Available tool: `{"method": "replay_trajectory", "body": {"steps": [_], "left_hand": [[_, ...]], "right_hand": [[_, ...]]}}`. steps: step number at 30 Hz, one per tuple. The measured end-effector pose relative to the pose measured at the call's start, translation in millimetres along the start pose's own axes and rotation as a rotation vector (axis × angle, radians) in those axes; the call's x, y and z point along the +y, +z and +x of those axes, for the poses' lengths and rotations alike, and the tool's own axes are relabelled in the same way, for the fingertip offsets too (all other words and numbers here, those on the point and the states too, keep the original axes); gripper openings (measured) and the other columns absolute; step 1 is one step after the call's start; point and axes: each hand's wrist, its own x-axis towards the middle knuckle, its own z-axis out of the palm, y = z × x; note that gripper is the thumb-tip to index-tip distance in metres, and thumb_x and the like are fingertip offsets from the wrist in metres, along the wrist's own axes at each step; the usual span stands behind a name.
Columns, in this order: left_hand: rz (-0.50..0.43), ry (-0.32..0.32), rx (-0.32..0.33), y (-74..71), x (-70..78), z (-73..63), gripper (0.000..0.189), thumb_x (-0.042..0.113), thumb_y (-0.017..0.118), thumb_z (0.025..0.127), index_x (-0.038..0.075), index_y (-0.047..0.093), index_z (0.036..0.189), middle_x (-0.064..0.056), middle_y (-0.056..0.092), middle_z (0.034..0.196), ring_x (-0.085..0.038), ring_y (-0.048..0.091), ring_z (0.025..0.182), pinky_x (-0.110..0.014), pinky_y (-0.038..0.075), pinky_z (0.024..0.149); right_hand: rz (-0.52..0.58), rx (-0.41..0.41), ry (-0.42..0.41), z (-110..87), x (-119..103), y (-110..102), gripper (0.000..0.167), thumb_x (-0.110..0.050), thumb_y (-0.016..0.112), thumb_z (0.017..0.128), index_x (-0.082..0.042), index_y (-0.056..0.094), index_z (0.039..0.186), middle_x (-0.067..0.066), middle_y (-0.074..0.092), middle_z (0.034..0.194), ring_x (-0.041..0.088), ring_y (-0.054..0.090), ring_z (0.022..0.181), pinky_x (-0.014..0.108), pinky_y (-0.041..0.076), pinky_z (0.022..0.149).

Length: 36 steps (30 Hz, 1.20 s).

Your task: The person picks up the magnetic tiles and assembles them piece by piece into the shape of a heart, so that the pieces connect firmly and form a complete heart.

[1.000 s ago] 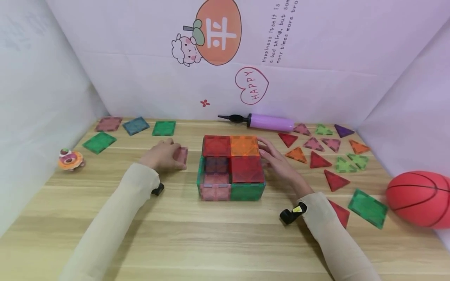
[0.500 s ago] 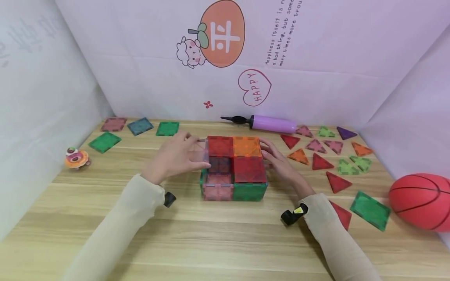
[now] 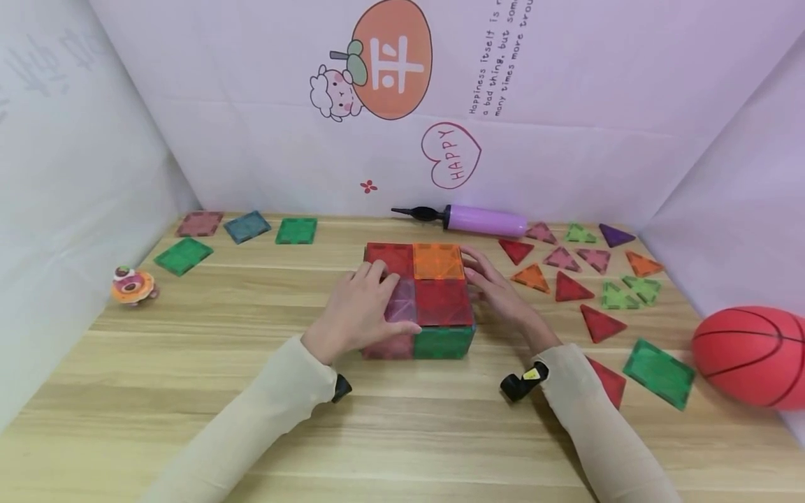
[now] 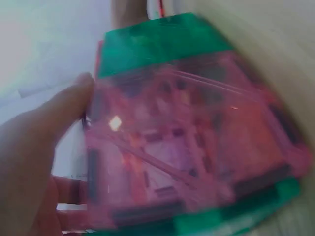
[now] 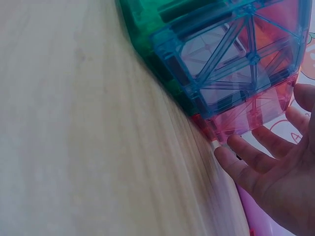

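A low box of see-through magnetic tiles (image 3: 444, 342) sits mid-table, with red and orange tiles on its top and green and pink ones at its front. Over the box's front left top, my left hand (image 3: 355, 307) holds a pink square magnetic tile (image 3: 401, 304), fingers at the far edge and thumb near the front edge. The left wrist view shows the thumb (image 4: 74, 103) at the rim of the pink front wall (image 4: 167, 147). At the box's far right corner, my right hand (image 3: 503, 293) rests with loosely extended fingers beside blue and pink side tiles (image 5: 231, 64).
Square tiles, including a green one (image 3: 184, 256), and a small toy figure (image 3: 133, 285) lie at left. A purple hand pump (image 3: 484, 221) lies behind the box. Several triangle tiles (image 3: 572, 286), a green rectangle (image 3: 659, 374) and a red ball (image 3: 751, 356) are at right.
My left hand has brought the pink tile from the table left of the box over to the gap in its top, which is now covered. The right hand has stayed at the box's side.
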Motion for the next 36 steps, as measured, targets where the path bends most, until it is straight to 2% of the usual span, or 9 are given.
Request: {"method": "replay_trajectory", "body": {"steps": [3,6,9,14,20,26,28,33,36], "left_hand": [[-0.025,0.010,0.031,7.6,-3.0,-2.2,0.080,0.070,0.058,0.078,0.010,0.055,0.131,-0.010,0.050,0.124,-0.025,0.048,0.111,-0.043,0.047,0.092],[-0.109,0.004,0.032,14.0,-7.2,-6.5,0.080,0.067,0.058,0.081,0.011,0.050,0.136,-0.013,0.044,0.138,-0.030,0.043,0.125,-0.050,0.040,0.102],[-0.235,-0.032,-0.006,19.3,-11.1,-12.8,0.085,0.063,0.058,0.084,0.008,0.039,0.145,-0.015,0.027,0.153,-0.033,0.027,0.141,-0.052,0.032,0.110],[-0.390,-0.075,-0.053,25.0,-16.6,-22.5,0.091,0.060,0.055,0.087,0.005,0.021,0.151,-0.012,0.006,0.161,-0.030,0.010,0.148,-0.047,0.027,0.113],[-0.347,-0.050,-0.052,27.7,-23.5,-29.4,0.096,0.058,0.061,0.084,0.007,0.016,0.152,-0.008,0.005,0.161,-0.027,0.011,0.148,-0.044,0.028,0.113],[-0.290,0.010,-0.015,27.6,-27.4,-30.2,0.097,0.054,0.068,0.081,0.003,0.022,0.150,-0.014,0.013,0.159,-0.031,0.020,0.146,-0.043,0.033,0.110],[-0.278,0.024,-0.016,26.8,-27.6,-29.6,0.097,0.054,0.068,0.081,0.002,0.023,0.150,-0.016,0.014,0.159,-0.032,0.021,0.145,-0.043,0.035,0.109],[-0.265,0.020,-0.026,25.0,-28.5,-28.7,0.098,0.055,0.067,0.081,0.002,0.021,0.151,-0.015,0.013,0.159,-0.032,0.019,0.146,-0.043,0.034,0.110],[-0.268,0.018,-0.034,24.3,-29.2,-29.4,0.098,0.056,0.066,0.081,0.003,0.021,0.151,-0.015,0.013,0.159,-0.031,0.018,0.146,-0.043,0.033,0.110]], "right_hand": [[-0.001,0.001,-0.004,0.3,0,0,0.051,-0.025,0.028,0.106,-0.020,0.011,0.153,0.021,0.020,0.155,0.045,0.040,0.130,0.054,0.042,0.099],[-0.005,0.004,-0.003,0.4,0,1,0.051,-0.026,0.029,0.105,-0.020,0.012,0.153,0.021,0.020,0.155,0.046,0.041,0.130,0.053,0.042,0.098],[-0.008,0.005,0.000,-0.5,-1,0,0.051,-0.027,0.029,0.105,-0.020,0.012,0.153,0.021,0.019,0.155,0.046,0.040,0.130,0.055,0.041,0.099],[-0.025,0.005,0.008,-4.0,-3,-1,0.053,-0.027,0.030,0.105,-0.021,0.011,0.154,0.022,0.017,0.156,0.046,0.036,0.133,0.060,0.036,0.102],[-0.110,-0.039,0.038,-19.0,-12,1,0.057,-0.032,0.036,0.104,-0.016,0.013,0.154,0.021,0.020,0.156,0.041,0.032,0.138,0.056,0.035,0.105],[-0.248,-0.141,0.043,-52.3,-23,-8,0.057,-0.028,0.045,0.102,-0.011,0.023,0.151,0.020,0.028,0.153,0.042,0.032,0.137,0.056,0.036,0.105],[-0.302,-0.168,0.043,-65.9,-27,-14,0.056,-0.026,0.048,0.101,-0.009,0.026,0.149,0.022,0.031,0.150,0.044,0.036,0.134,0.050,0.041,0.103],[-0.353,-0.191,0.041,-95.4,-32,-28,0.054,-0.019,0.050,0.100,0.002,0.029,0.145,0.029,0.034,0.145,0.048,0.043,0.126,0.024,0.048,0.093],[-0.405,-0.166,0.046,-110.7,-30,-32,0.053,-0.017,0.052,0.098,0.005,0.032,0.142,0.030,0.038,0.141,0.047,0.047,0.123,0.026,0.049,0.092]]}}
